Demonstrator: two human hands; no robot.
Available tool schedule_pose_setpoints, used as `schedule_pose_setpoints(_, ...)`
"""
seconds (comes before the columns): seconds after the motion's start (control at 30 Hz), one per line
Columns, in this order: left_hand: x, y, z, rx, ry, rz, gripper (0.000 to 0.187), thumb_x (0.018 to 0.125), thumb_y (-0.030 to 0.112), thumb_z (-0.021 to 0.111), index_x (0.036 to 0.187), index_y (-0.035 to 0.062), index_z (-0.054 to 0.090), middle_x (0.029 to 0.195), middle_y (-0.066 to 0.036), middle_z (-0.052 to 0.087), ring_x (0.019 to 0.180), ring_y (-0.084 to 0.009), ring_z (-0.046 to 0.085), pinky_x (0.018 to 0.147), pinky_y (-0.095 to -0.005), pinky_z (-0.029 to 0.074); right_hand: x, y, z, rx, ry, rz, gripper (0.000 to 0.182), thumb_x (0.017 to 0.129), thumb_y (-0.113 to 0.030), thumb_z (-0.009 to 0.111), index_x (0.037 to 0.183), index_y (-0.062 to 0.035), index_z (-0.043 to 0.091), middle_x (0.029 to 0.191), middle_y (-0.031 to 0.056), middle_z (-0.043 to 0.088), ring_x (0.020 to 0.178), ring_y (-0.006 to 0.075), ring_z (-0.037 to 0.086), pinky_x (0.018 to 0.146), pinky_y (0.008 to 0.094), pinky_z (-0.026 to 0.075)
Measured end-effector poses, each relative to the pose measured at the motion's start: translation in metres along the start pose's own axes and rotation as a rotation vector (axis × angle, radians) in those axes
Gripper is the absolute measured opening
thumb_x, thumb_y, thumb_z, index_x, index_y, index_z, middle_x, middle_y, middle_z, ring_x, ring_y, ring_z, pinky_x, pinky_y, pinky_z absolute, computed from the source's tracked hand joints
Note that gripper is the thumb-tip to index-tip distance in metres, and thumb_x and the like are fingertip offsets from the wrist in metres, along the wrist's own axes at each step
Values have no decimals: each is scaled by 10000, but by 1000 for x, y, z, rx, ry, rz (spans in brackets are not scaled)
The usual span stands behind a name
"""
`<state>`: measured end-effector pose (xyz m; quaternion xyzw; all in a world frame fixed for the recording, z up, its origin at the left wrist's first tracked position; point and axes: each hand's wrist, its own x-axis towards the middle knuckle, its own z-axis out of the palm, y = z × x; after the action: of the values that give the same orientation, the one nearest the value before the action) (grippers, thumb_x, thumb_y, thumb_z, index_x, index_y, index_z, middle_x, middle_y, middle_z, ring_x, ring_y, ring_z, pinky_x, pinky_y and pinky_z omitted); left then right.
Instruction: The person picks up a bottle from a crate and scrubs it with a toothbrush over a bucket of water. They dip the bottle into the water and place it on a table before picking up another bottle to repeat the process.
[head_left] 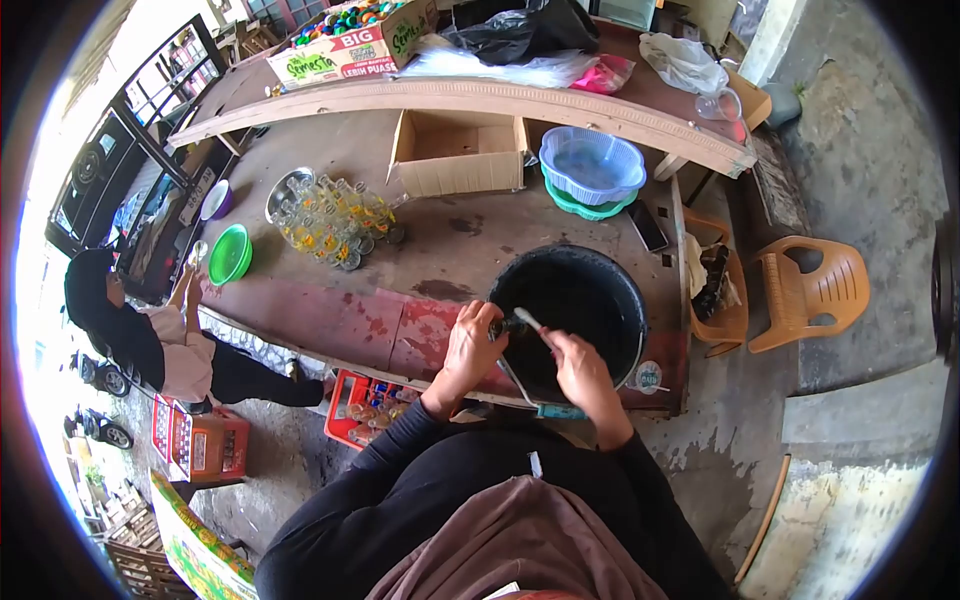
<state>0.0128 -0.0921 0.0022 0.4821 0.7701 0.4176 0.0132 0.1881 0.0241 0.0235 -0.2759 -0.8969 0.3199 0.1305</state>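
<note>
single head-worn view, facing forward and steeply down, wide, rounded at edges

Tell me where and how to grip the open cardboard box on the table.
Pinch the cardboard box by the top edge of its near wall, coming from above and in front, fingers inside. Its open top exposes that thin edge, while the raised shelf probably crowds the far side.
</note>
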Motion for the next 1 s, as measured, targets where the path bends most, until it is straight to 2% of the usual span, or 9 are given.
schedule_pose_setpoints(0.07, 0, 5, -3, 6, -20, 13, 316, 657, 1, 730, 936, 23, 584, 896, -174, 584, 898, -388, 574, 790, -454, 479, 12, 40, 21, -46, -50, 52, 290, 918, -60, 533, 1187, -106, 629, 989, 198, 657, 925, 413, 639, 787, 485, 519)
schedule_pose_setpoints(0.17, -1, 1, 0, -29, -23, 8, 304, 659, -11, 722, 930, 21, 587, 909, -176, 592, 910, -387, 577, 804, -449, 476, 13, 27, 11, 7, -45, 50, 278, 937, -89, 514, 1191, -118, 624, 1004, 195, 662, 943, 412, 640, 798, 490, 520)
schedule_pose_setpoints(0.23, 0, 3, -2, -47, -47, 1, 306, 654, -28, 710, 932, 20, 593, 930, -175, 601, 921, -385, 580, 822, -448, 474, 9, 3, -1, 211, -96, -3, 309, 889, 17, 544, 1175, -61, 633, 1057, 204, 672, 934, 403, 654, 811, 458, 527)
schedule_pose_setpoints(0.43, 6, 4, 0, -66, -101, 80, 260, 661, -54, 679, 908, 10, 629, 992, -158, 642, 968, -377, 608, 863, -434, 492, 23, 42, 10, -48, -116, 122, 279, 938, -96, 491, 1169, -123, 645, 977, 211, 663, 917, 425, 642, 788, 507, 518)
schedule_pose_setpoints(0.5, 7, 3, -1, -51, -123, 65, 256, 657, -54, 679, 901, 4, 629, 991, -160, 635, 986, -375, 608, 881, -430, 493, 19, 39, 11, -50, -97, 23, 277, 937, -106, 504, 1179, -116, 637, 986, 208, 668, 929, 420, 643, 795, 504, 518)
schedule_pose_setpoints(0.57, 10, 0, 1, -28, -147, 87, 278, 652, -47, 693, 920, -7, 634, 1022, -168, 621, 1002, -373, 606, 891, -428, 494, 13, 13, -4, 195, -130, 3, 286, 938, -112, 515, 1204, -119, 621, 993, 204, 667, 937, 412, 644, 809, 496, 516)
schedule_pose_setpoints(0.67, 11, 0, 1, -23, -143, 58, 301, 659, -41, 704, 953, -18, 644, 1055, -177, 605, 1012, -370, 602, 899, -419, 496, 12, 14, -4, 71, -101, 23, 338, 900, -19, 538, 1222, -79, 623, 987, 233, 675, 881, 415, 652, 773, 467, 527)
schedule_pose_setpoints(0.83, 17, 7, 3, 122, -237, 157, 328, 704, 14, 740, 1013, 11, 628, 1019, -176, 595, 995, -379, 600, 865, -444, 501, 12, 46, 7, -180, -174, 173, 331, 920, -75, 462, 1207, -115, 622, 993, 215, 666, 919, 420, 658, 804, 504, 528)
schedule_pose_setpoints(1.0, 21, 13, 9, 190, -231, 81, 302, 738, 47, 746, 1003, 41, 601, 972, -181, 601, 895, -394, 627, 754, -466, 519, 3, 13, 1, 75, 3, 19, 328, 936, -64, 515, 1256, -112, 572, 971, 199, 641, 897, 423, 636, 772, 503, 511)
